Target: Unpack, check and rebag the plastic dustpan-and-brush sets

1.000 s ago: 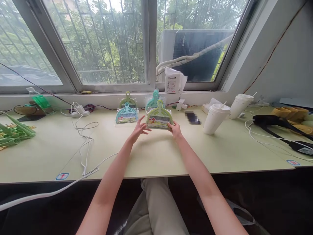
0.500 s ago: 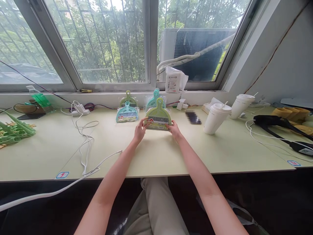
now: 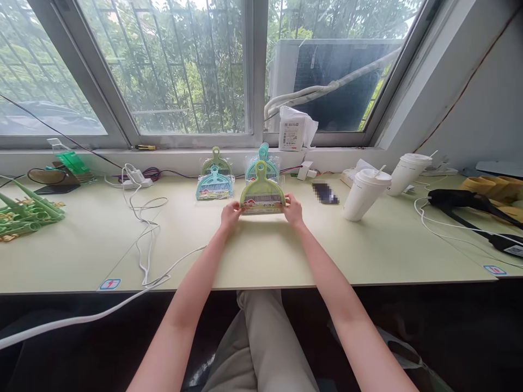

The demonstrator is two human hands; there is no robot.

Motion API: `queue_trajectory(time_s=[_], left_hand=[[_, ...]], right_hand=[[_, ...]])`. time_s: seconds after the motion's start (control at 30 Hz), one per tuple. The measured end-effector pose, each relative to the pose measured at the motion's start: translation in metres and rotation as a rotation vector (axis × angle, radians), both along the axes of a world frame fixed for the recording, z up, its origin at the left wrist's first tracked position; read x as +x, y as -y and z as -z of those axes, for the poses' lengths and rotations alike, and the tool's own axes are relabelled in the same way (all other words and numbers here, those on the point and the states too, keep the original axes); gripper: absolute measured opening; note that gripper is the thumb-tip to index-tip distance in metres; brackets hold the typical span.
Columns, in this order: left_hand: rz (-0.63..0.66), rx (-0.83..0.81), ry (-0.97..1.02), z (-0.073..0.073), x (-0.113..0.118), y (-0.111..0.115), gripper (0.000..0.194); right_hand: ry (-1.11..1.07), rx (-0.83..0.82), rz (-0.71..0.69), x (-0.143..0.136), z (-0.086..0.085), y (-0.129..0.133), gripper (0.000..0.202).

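Head view: my left hand (image 3: 231,214) and right hand (image 3: 293,211) grasp the lower corners of a wrapped green dustpan set (image 3: 262,193), handle up between my fingers, not yet released. Beyond them, teal sets (image 3: 271,169) stand; farther left, a blue set (image 3: 214,188) and second green set (image 3: 223,165) seem already placed.

Dustpan set (image 3: 262,200) between hands (image 3: 293,210), another set (image 3: 273,171) behind, cups (image 3: 365,197) right, cable (image 3: 93,316) left, tissue pack (image 3: 293,133) seemingly on sill (image 3: 180,157)
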State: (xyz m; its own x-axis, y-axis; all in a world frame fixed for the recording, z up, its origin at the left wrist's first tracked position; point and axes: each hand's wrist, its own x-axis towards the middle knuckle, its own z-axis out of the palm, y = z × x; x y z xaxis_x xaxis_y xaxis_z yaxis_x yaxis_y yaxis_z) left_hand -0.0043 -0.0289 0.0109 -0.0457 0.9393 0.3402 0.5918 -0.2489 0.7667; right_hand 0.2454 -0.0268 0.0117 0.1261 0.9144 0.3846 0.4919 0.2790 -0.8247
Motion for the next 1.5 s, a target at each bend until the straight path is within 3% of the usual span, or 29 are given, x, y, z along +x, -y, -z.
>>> queue_trajectory(time_s=[0.07, 0.17, 0.47, 0.73, 1.13, 1.3, 1.5], left_hand=[[-0.035, 0.02, -0.098, -0.002, 0.002, 0.004, 0.02], [-0.054, 0.027, -0.195, -0.005, 0.007, 0.009, 0.018], [-0.144, 0.01, -0.222, -0.006, 0.005, 0.01, 0.016], [-0.177, 0.017, -0.227, -0.003, 0.001, 0.006, 0.016], [-0.214, 0.074, -0.259, 0.002, 0.005, 0.004, 0.013], [-0.217, 0.081, -0.284, 0.006, 0.01, -0.017, 0.015], [-0.162, 0.097, -0.266, 0.007, 0.022, -0.072, 0.014]], right_hand=[[0.213, 0.0, 0.114, 0.004, 0.001, 0.0, 0.027], [0.369, -0.005, 0.169, 0.008, 0.004, -0.001, 0.024], [0.612, 0.011, 0.081, 0.005, 0.003, 0.003, 0.032], [0.618, 0.036, -0.003, 0.004, 0.002, 0.008, 0.037], [0.493, 0.069, -0.005, 0.001, 0.006, 0.005, 0.042], [0.424, 0.072, 0.06, 0.0, 0.01, -0.011, 0.044], [0.383, 0.041, 0.156, 0.001, 0.013, -0.06, 0.047]])
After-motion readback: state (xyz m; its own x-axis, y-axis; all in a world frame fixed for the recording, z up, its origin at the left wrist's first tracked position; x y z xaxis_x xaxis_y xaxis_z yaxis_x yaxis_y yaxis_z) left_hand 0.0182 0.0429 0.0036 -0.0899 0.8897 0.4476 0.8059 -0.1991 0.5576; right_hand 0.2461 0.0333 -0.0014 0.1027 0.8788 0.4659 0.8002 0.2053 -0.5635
